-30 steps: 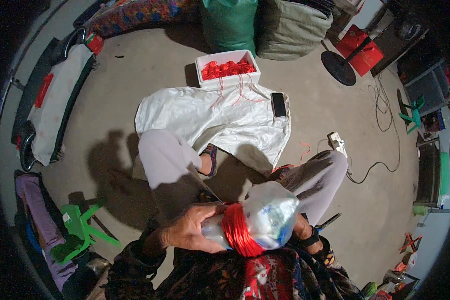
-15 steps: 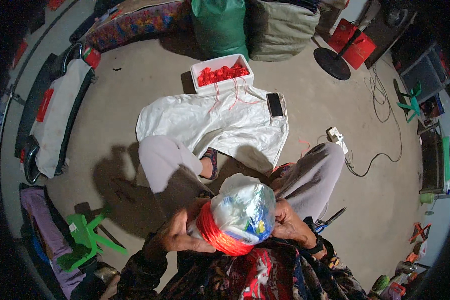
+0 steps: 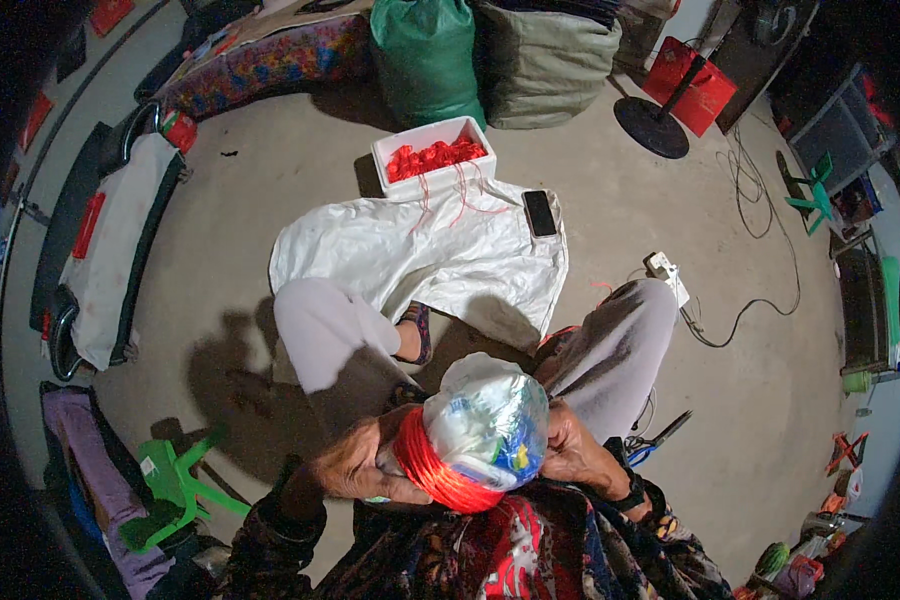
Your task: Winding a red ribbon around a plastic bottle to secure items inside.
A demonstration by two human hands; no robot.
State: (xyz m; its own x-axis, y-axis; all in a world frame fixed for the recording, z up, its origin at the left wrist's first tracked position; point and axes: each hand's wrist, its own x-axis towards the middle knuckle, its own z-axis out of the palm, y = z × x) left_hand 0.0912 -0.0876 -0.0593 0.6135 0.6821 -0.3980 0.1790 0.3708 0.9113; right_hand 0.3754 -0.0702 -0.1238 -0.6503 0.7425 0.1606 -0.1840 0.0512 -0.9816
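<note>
A rounded, clear-plastic-wrapped bundle [image 3: 492, 420] with white and blue inside is held in front of my torso. Bright red cord [image 3: 438, 472] is wound in many turns round its left part. My left hand [image 3: 368, 458] grips the bundle at its corded left end, the thumb lying low along the cord. My right hand [image 3: 573, 445] is closed against the bundle's right side, some fingertips hidden behind it. Between my knees and beyond, a white sheet [image 3: 370, 240] lies on the floor. A white box [image 3: 435, 186] at its far edge holds red cord pieces [image 3: 433, 158], with strands trailing out.
A phone [image 3: 540, 213] rests on the sheet. Scissors [image 3: 660, 437] with blue handles lie right of my right wrist. A power strip [image 3: 667, 278] and black cable are farther right. A green stool [image 3: 175, 480] stands at left; a green sack [image 3: 427, 62] and a fan base [image 3: 651, 127] stand beyond.
The view has shifted slightly. My left fingers have resettled a little lower round the corded end, and my right hand has shifted slightly at the bundle's side. The bundle stays held in nearly the same place.
</note>
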